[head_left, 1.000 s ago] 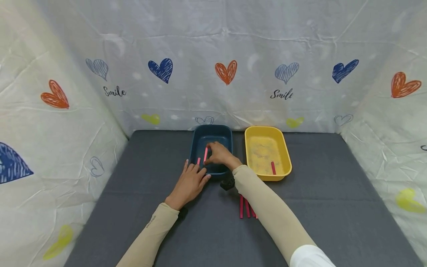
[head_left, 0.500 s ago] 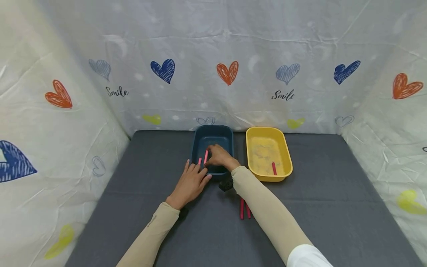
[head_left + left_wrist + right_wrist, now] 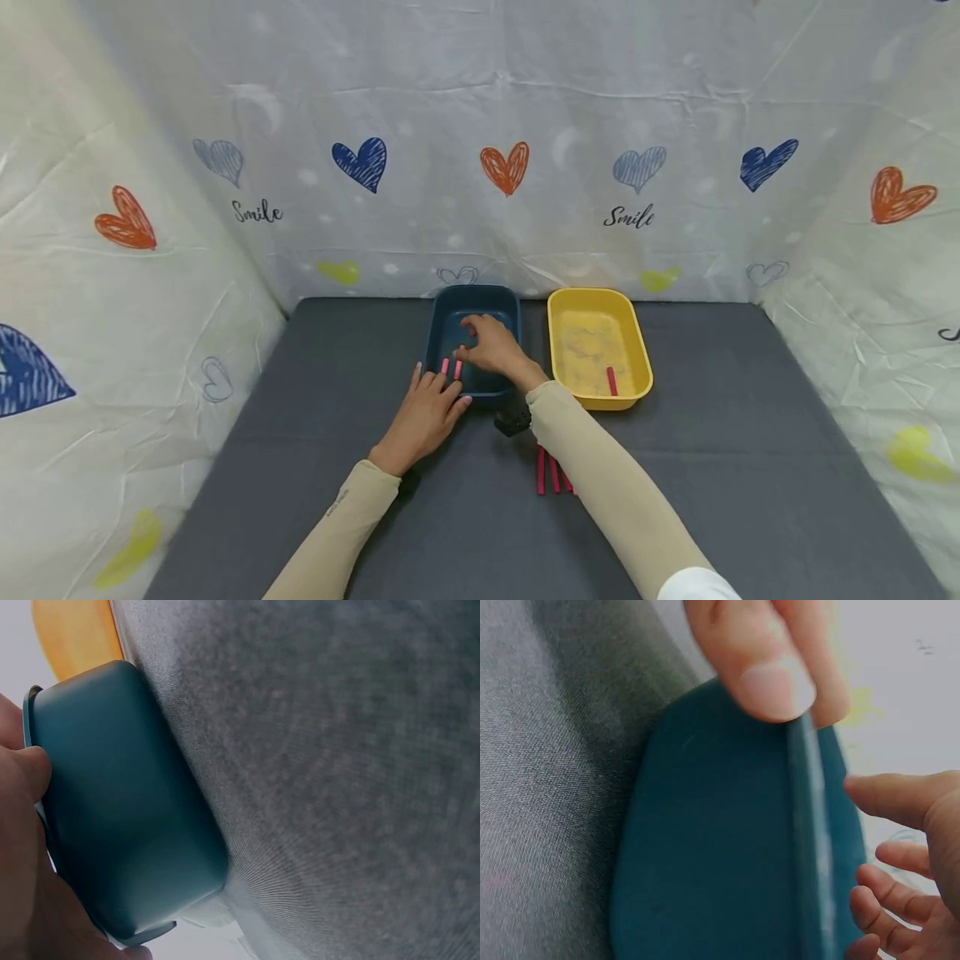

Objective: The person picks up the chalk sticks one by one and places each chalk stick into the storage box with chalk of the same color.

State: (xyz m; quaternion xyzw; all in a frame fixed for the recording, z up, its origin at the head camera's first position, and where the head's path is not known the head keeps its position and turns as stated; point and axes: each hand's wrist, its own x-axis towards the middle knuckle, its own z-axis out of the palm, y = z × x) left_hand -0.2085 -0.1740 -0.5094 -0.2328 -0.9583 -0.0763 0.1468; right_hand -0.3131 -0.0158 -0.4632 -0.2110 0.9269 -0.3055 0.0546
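In the head view, a dark blue tray (image 3: 491, 384) stands at the back of the table. My left hand (image 3: 420, 423) grips its near left rim, thumb outside and fingers reaching over the edge. Inside the tray, just beyond those fingers, two short pink sticks (image 3: 458, 369) lie side by side. Over the tray is my right hand (image 3: 492, 345), thumb and index finger spread apart with nothing between them. The right wrist view shows its fingers (image 3: 891, 900) loosely bent above the rim, while the left thumb (image 3: 776, 690) presses the outer wall.
A yellow tray (image 3: 600, 312) to the right holds one dark red stick (image 3: 612, 382). Several dark red sticks (image 3: 541, 471) lie on the grey table (image 3: 720, 500), partly under the right forearm. A printed curtain (image 3: 562, 233) closes off the back and sides.
My right hand has let go of a pink stick, which now lies lower in the blue tray beside the other one; its thumb and finger have parted. The left hand stays on the rim.
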